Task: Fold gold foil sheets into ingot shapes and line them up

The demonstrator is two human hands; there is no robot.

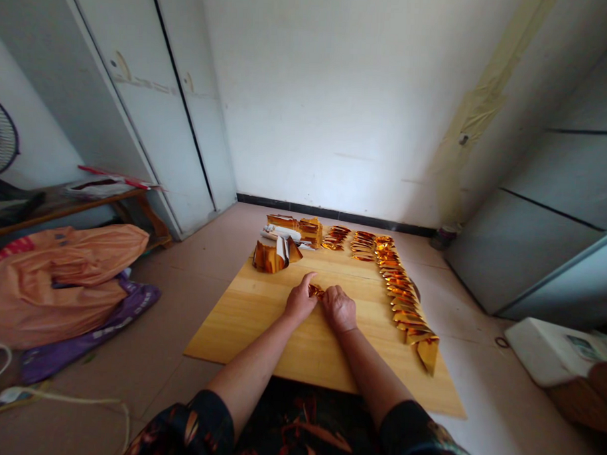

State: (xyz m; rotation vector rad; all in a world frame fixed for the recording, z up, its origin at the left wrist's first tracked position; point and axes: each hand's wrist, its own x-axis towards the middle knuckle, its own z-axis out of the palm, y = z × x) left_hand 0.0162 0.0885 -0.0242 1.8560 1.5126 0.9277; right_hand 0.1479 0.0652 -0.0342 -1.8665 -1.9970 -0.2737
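Observation:
Between my two hands, low over the middle of the wooden board (pixel 240 325), is a small piece of gold foil paper (pixel 316 291). My left hand (pixel 301 300) pinches its left end, with the thumb raised. On the other side my right hand (pixel 339 310) curls its fingers closed over the right end. Part of the foil is hidden by the fingers. Along the board's right edge runs a long row of folded gold foil pieces (pixel 398 290). Two shorter rows of foil pieces (pixel 336 237) lie at the far side. A curved stack of gold foil sheets (pixel 270 256) stands at the far left.
Behind that stack lie more foil sheets (pixel 310 232) and a white wrapper (pixel 281 233). Orange and purple bags (pixel 73 279) are on the floor to the left, near a white cable (pixel 78 400). A white box (pixel 543 349) and a grey cabinet (pixel 522 242) stand to the right.

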